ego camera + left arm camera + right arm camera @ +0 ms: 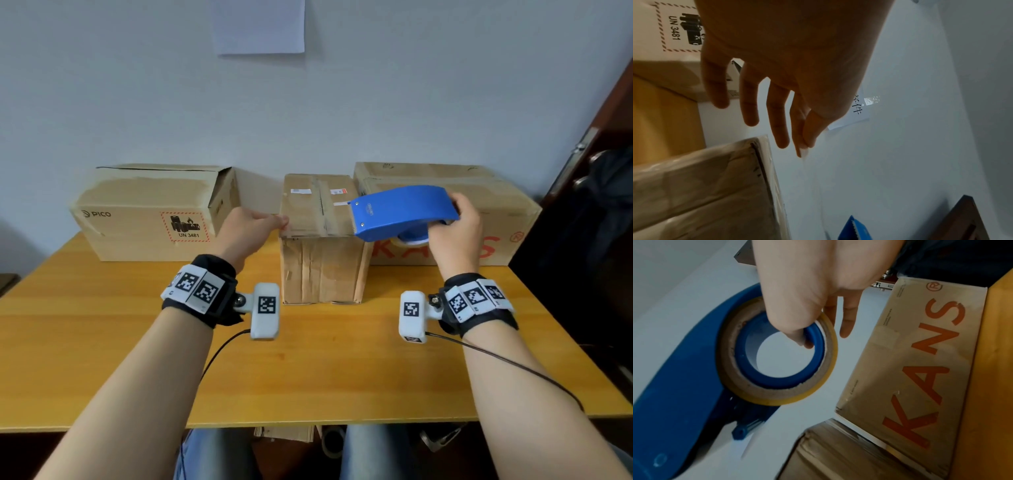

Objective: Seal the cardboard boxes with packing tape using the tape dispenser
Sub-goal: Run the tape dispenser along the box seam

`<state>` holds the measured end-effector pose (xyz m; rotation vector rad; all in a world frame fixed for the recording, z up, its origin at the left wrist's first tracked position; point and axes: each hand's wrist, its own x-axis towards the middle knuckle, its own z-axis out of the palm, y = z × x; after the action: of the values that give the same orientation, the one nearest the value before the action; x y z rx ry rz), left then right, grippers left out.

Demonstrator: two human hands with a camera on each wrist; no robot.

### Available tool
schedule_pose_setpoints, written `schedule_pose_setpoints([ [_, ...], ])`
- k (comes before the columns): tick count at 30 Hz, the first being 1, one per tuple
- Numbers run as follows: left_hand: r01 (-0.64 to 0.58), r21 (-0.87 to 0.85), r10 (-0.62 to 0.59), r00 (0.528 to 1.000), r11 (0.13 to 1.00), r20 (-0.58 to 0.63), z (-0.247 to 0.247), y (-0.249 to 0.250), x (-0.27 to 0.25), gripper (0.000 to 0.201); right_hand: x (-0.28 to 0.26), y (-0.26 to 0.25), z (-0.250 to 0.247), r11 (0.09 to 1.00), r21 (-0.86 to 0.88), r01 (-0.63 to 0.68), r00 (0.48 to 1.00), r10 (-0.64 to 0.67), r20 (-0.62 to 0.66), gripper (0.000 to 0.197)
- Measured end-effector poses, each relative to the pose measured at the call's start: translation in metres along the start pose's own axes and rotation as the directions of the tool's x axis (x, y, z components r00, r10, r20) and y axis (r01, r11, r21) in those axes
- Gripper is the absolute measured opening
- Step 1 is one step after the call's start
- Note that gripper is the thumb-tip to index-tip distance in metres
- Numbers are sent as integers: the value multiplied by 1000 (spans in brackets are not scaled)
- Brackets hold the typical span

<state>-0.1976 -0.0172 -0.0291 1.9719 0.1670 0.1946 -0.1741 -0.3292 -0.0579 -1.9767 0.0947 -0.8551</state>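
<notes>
A small, worn cardboard box [322, 267] stands upright in the middle of the wooden table [308, 370]. My right hand [455, 222] grips the blue tape dispenser [400, 210] just above the box's top right corner, serrated edge pointing left. In the right wrist view my thumb hooks into the core of the yellowish tape roll [777, 395]. My left hand [279, 222] hovers at the box's top left corner. Its thumb and forefinger pinch a clear tape end [804, 151]; the other fingers are straight. A glossy strip of tape seems to run over the box top between both hands.
A long PICO box [150, 212] with an open flap lies at the back left. A larger box with red KANS lettering [496, 219] lies at the back right, touching the small box. A wall stands close behind, and a dark door [599, 154] is at the right.
</notes>
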Motion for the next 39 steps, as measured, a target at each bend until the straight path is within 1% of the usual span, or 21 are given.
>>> schedule_pose_setpoints([
  [3,-36,-24,36,999,999,7,2,-2,0,20,-2,4,4,1000,9,15,1000,-15,-10,27],
  [8,-30,-82,34,998,996,50,3,-9,-3,22,-4,8,8,997,37,65,996,-62,-71,23],
  [13,-38,-51,40,999,998,34,2,-12,-3,20,-3,9,7,995,23,95,993,-93,-70,23],
  [16,-15,-101,18,999,995,35,0,-11,-1,18,2,7,7,993,6,120,987,-118,-106,22],
  [19,-4,-169,8,1000,986,25,3,-9,0,22,7,3,10,994,13,110,987,-108,-116,22],
  [22,-14,-178,6,999,984,-42,4,-12,3,21,6,4,15,992,22,122,985,-119,-123,21],
  [24,-10,-200,3,999,980,-36,4,-11,2,20,4,7,14,993,28,112,987,-108,-120,20],
  [27,-32,-209,33,999,977,1,5,-11,1,22,2,9,12,995,37,93,992,-89,-95,21],
  [32,-120,-163,117,993,979,-32,4,-11,2,20,1,12,11,998,39,57,995,-54,-81,21],
  [34,-126,-161,121,992,979,-37,4,-10,2,19,1,12,11,998,42,43,996,-40,-80,22],
  [36,-99,-200,95,995,975,-31,5,-9,2,18,1,11,11,998,41,40,996,-37,-75,22],
  [39,-50,-361,71,997,931,44,7,-10,1,17,-1,10,12,999,45,31,997,-28,-75,21],
])
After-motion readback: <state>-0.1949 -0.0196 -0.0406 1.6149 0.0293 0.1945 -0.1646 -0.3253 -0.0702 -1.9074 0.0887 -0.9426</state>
